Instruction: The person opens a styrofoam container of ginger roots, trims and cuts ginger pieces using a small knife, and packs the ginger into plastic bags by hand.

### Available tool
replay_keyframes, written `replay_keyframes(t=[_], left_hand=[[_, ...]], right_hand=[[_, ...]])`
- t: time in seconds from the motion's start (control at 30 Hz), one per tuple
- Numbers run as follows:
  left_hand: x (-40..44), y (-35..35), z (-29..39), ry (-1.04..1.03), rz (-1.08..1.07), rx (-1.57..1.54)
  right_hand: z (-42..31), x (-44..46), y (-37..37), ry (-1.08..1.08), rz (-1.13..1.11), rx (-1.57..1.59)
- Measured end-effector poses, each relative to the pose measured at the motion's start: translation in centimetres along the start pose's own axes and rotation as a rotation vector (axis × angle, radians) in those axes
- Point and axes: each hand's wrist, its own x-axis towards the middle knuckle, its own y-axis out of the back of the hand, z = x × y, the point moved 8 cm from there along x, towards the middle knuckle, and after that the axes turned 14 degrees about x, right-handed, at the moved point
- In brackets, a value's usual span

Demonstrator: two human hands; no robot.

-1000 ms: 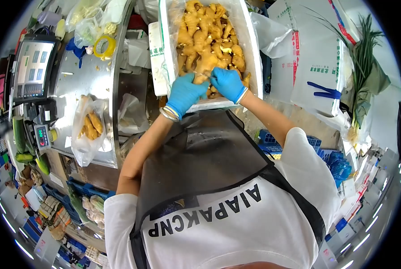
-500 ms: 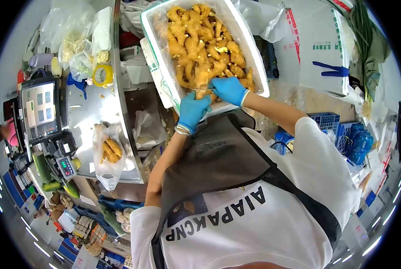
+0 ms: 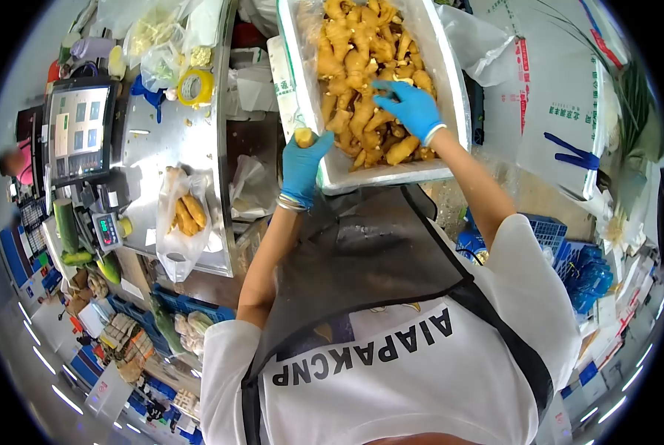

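Note:
My left hand point(image 3: 301, 172), in a blue glove, is closed around a piece of ginger point(image 3: 304, 136) whose pale end shows above the fingers, just outside the box's left wall. Over the heap of ginger point(image 3: 358, 70) is my right hand point(image 3: 412, 111), also gloved in blue, with fingers stretched out and apart at the roots' surface. Nothing can be seen between those fingers, though their undersides are hidden. The ginger fills a white foam box point(image 3: 451, 81) with a clear plastic liner.
To the left, a metal counter point(image 3: 143, 141) bears a clear bag with ginger point(image 3: 189, 215), yellow tape point(image 3: 195, 87), a screen point(image 3: 81, 133) and a small scale display point(image 3: 107, 231). White boxes point(image 3: 532, 104) stand at right, near a blue crate point(image 3: 543, 231).
My hands, together at the box's near end before, are now apart. The left has drawn away leftward with the ginger piece; the right has moved farther over the heap. The view has shifted.

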Motion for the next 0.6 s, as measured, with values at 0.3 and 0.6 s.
replay_keyframes(t=[0.3, 0.6], left_hand=[[-1.1, 2.7, -0.9, -0.031, 0.205, -0.069], [-1.0, 1.5, 1.8, -0.391, 0.291, 0.341]], right_hand=[[4.8, 4.3, -11.9, 0.16, -0.336, -0.199], [1.8, 3.2, -6.6, 0.026, -0.275, 0.114]])
